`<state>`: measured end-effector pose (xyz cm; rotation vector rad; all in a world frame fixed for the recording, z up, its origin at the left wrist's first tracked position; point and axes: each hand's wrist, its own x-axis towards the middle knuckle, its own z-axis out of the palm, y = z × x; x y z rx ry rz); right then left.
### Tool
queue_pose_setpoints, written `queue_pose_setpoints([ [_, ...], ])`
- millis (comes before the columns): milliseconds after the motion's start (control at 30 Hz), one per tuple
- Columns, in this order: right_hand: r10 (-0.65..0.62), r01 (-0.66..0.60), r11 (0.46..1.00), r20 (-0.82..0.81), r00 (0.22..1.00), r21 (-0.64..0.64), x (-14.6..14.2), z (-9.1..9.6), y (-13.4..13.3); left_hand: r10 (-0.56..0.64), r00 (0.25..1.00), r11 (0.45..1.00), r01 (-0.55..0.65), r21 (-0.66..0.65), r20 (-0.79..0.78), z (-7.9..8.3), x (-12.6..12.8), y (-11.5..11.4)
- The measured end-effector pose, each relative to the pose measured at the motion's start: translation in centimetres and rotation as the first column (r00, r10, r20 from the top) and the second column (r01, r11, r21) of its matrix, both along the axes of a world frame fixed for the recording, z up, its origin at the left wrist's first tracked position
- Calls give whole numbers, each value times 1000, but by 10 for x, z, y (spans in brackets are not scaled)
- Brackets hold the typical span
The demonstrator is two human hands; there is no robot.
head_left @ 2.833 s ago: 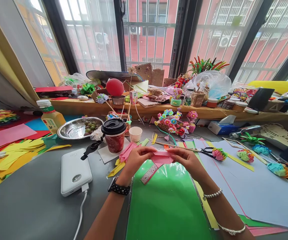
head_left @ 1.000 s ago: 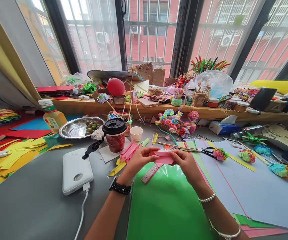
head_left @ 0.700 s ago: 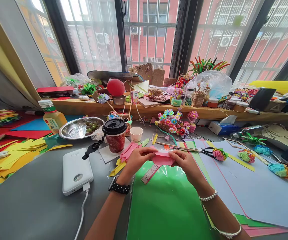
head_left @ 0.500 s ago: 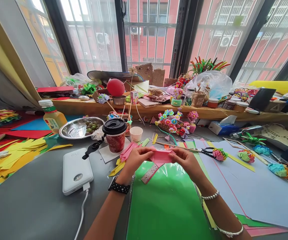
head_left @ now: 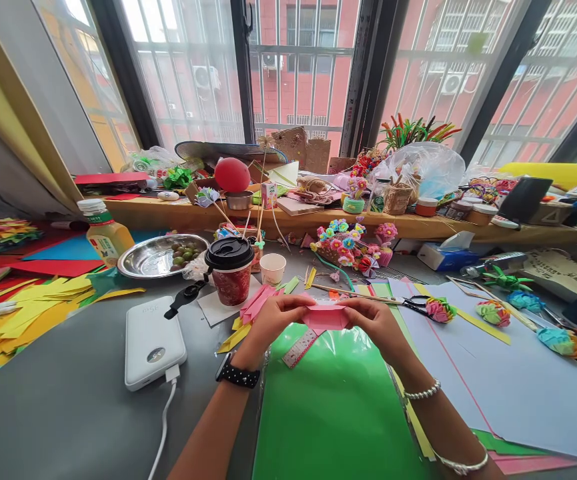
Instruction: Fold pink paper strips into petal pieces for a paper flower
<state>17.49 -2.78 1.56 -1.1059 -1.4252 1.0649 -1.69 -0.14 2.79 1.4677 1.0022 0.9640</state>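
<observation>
A small piece of folded pink paper (head_left: 325, 317) is stretched between my two hands, above the far end of a glossy green mat (head_left: 338, 407). My left hand (head_left: 275, 323) pinches its left end, thumb and fingers pressed together. At its right end my right hand (head_left: 375, 325) pinches it in the same way. Beneath the paper, a patterned ruler (head_left: 300, 348) lies aslant on the mat, its upper end hidden. Pink paper strips (head_left: 261, 301) lie beside my left hand, partly covered by it. Black-handled scissors (head_left: 415, 305) rest to the right of my right hand.
A lidded coffee cup (head_left: 231, 283), a white paper cup (head_left: 273, 269) and a steel plate (head_left: 135, 265) with green fruit stand at the left. A white power bank (head_left: 153, 347) has a cable attached. Folded paper flowers (head_left: 492, 312) lie on white sheets (head_left: 513, 373) at the right.
The pink paper's lower point has folded up, so it now shows as a narrower band with a flat lower edge. Both hands stay in nearly the same place.
</observation>
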Motion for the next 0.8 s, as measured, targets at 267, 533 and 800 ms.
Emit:
queue_pose_setpoints([
  [267, -25, 25, 999, -17, 1000, 38, 0, 0, 0, 27, 999, 999, -26, 38, -26, 1, -1, -1],
  [533, -7, 10, 1000, -104, 995, 22, -1, -3, -1, 33, 999, 992, -28, 121, -41, 2, -2, -2],
  [800, -20, 22, 1000, -111, 994, 21, -1, -1, 0, -31, 1000, 995, 31, 93, -4, -1, -3, 0],
])
